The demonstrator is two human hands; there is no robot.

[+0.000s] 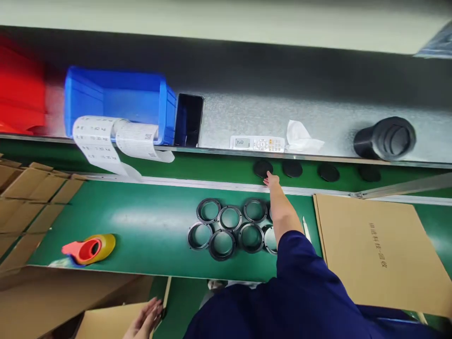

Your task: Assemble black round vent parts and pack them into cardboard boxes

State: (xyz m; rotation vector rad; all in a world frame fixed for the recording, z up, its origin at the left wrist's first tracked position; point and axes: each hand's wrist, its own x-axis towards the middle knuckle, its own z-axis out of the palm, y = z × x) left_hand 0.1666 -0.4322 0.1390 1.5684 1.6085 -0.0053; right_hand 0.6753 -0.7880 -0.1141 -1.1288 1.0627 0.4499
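My right hand reaches far forward across the green table. Its fingertips touch the leftmost of several flat black discs lying in a row on the strip beyond the table. Under my forearm lies a cluster of several black rings, flat on the mat. My left hand rests low at the near edge on a brown cardboard box, fingers spread, holding nothing.
A shelf at the back carries a blue bin with paper strips, a red bin, a remote control, a crumpled tissue and a black cylinder. A tape dispenser sits left. Flat cardboard lies right; folded cartons are stacked left.
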